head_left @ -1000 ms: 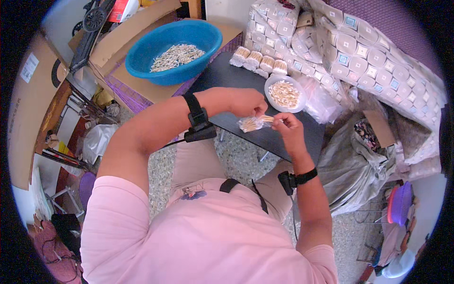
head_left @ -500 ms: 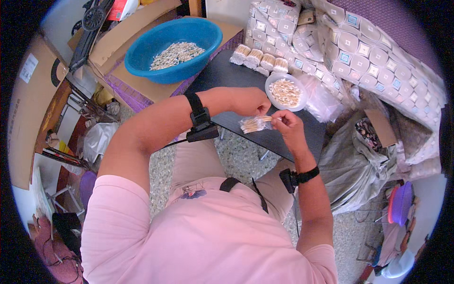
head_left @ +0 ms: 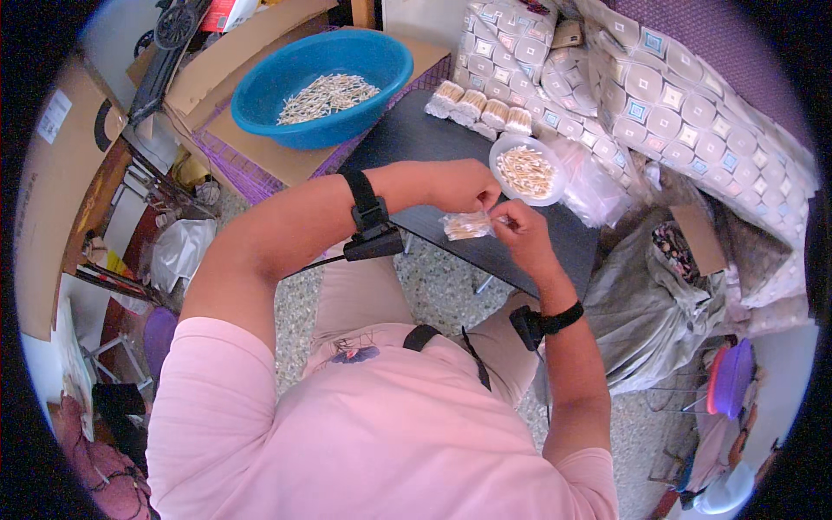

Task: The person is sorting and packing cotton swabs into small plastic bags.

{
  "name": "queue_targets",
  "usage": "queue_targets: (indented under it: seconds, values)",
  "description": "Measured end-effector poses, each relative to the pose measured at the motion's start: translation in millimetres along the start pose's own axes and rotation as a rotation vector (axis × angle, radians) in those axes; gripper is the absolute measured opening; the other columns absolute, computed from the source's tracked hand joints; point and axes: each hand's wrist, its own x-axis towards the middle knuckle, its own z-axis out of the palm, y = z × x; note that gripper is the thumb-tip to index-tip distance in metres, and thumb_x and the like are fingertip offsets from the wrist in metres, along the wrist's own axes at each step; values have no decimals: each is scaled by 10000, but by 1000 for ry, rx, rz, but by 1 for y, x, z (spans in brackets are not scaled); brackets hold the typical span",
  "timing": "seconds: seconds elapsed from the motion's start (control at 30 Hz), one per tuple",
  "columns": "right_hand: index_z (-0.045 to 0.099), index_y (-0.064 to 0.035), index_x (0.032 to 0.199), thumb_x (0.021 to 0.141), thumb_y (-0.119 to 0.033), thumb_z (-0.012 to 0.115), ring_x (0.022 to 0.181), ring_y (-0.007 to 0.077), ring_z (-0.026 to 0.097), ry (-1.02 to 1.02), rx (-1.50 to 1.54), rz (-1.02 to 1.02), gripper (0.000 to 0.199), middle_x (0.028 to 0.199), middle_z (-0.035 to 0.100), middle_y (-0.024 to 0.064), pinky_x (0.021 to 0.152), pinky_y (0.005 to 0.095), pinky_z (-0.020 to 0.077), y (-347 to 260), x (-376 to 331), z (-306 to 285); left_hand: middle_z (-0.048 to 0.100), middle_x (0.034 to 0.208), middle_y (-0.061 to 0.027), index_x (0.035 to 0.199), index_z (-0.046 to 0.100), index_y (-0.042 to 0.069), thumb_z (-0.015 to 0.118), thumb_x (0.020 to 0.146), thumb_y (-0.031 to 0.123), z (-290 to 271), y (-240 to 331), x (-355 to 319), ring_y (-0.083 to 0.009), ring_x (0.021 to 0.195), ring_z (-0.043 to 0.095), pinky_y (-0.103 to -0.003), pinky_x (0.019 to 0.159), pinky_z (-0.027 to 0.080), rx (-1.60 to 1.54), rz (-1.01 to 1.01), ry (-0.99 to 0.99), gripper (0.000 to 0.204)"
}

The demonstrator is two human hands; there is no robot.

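Note:
A small clear plastic bag of cotton swabs (head_left: 466, 226) hangs between my two hands, above the near part of the black table. My left hand (head_left: 468, 188) is closed, its fingertips pinching the bag's upper edge. From the right, my right hand (head_left: 525, 234) pinches at the bag's mouth, thumb and forefinger together. Just beyond my fingers, a round white tub (head_left: 558, 178) holds loose cotton swabs (head_left: 525, 171). Several filled bags of swabs (head_left: 482, 112) stand in a row at the table's far edge.
A large blue basin (head_left: 251, 95) with more loose swabs rests on cardboard at the far left. Empty-looking clear plastic bags (head_left: 593, 192) lie right of the tub. Patterned covered bundles (head_left: 667, 104) border the far right, with a grey cloth (head_left: 633, 321) below.
The swabs that stuck out of the bag toward my right fingers no longer show there. My right fingers have moved slightly left, closer to my left hand at the bag's mouth.

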Motion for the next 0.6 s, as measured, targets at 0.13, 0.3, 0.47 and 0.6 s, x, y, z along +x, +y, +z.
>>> queue_targets:
  seconds: [0.13, 0.3, 0.47, 0.6]
  values:
    - [620, -26, 933, 786, -16, 671, 796, 219, 628, -4, -67, -38, 155, 897, 641, 102, 690, 334, 496, 0, 3, 5, 629, 802, -129, 808, 620, 53, 633, 724, 85, 1, -1, -2, -330, 795, 607, -430, 692, 471, 2, -36, 32, 90]
    - [597, -20, 1081, 802, -30, 668, 905, 235, 647, 96, 37, 148, 287, 1000, 650, 116, 801, 327, 509, -1, 0, 10, 626, 784, -133, 797, 620, 48, 645, 732, 96, 0, -11, -5, -324, 758, 610, -421, 669, 475, -4, -56, 61, 84]
    - [511, -2, 1273, 841, -79, 649, 1084, 256, 605, 168, 209, 194, 459, 1197, 601, 166, 919, 331, 482, 4, -9, 18, 622, 775, -133, 803, 624, 50, 652, 735, 98, -3, -16, -8, -310, 724, 610, -405, 645, 474, -55, -84, 96, 88]
    - [365, 7, 1392, 870, -124, 611, 1277, 329, 444, 142, 34, 33, 592, 1395, 432, 214, 1045, 391, 369, -1, -18, 31, 625, 780, -130, 804, 626, 56, 651, 734, 98, -4, -18, -7, -303, 723, 611, -402, 639, 473, -11, -48, 130, 85]
